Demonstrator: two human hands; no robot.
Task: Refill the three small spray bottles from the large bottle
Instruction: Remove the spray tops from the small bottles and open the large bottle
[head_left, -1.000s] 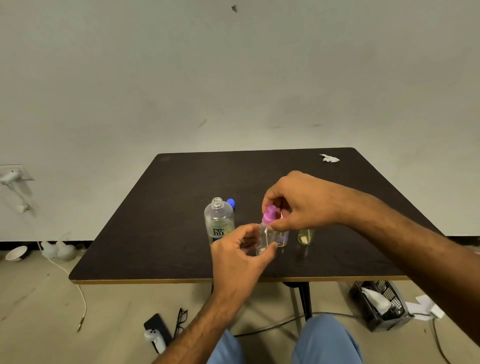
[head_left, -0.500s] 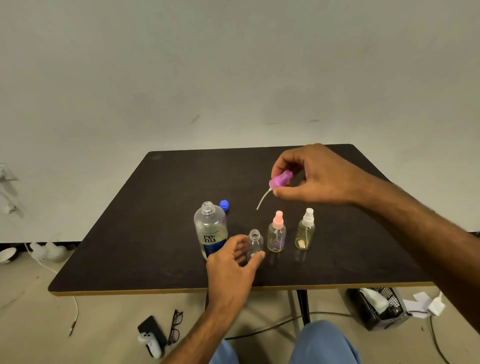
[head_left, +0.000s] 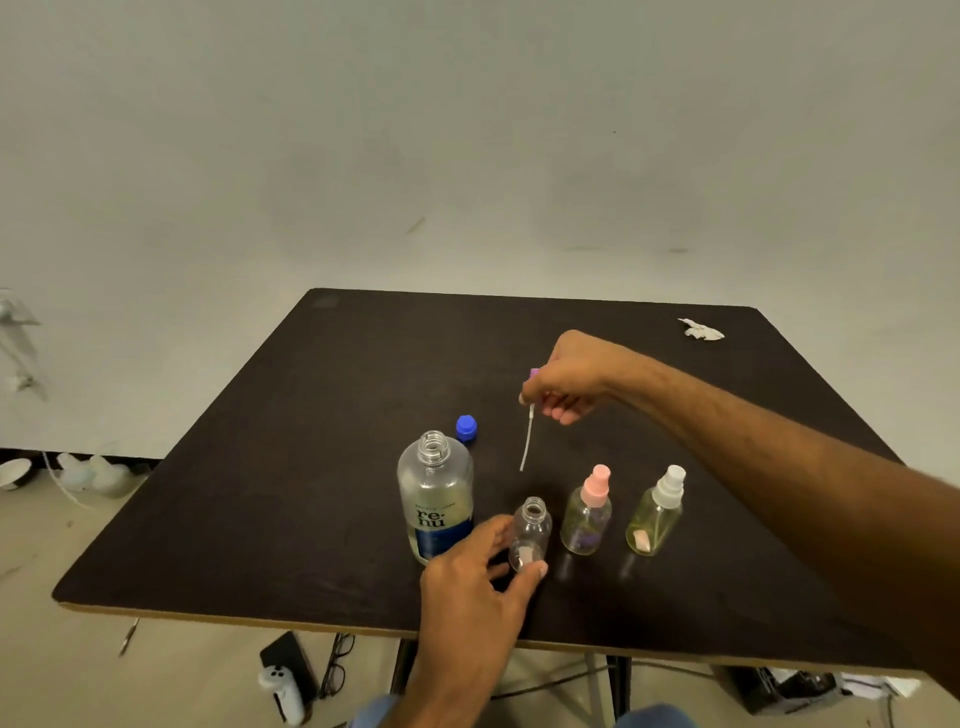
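Observation:
The large clear bottle (head_left: 435, 493) with a blue label stands uncapped near the table's front, its blue cap (head_left: 466, 427) lying just behind it. My left hand (head_left: 475, 587) grips the open, empty small bottle (head_left: 530, 532) right of it. My right hand (head_left: 569, 382) holds the purple spray top (head_left: 533, 374) above the table behind the bottles, its white tube (head_left: 527, 441) hanging down. Further right stand a small bottle with a pink spray top (head_left: 587, 512) and one with a white spray top (head_left: 657, 512), both holding pale liquid.
The dark table (head_left: 311, 467) has a crumpled white tissue (head_left: 701, 330) at its far right corner. On the floor below the front edge lie a phone, glasses and a white controller (head_left: 283, 691). A basket sits under the right side.
My right hand lifted the purple spray top off the small bottle and carried it back and left over the table. My left hand kept its grip on the bottle.

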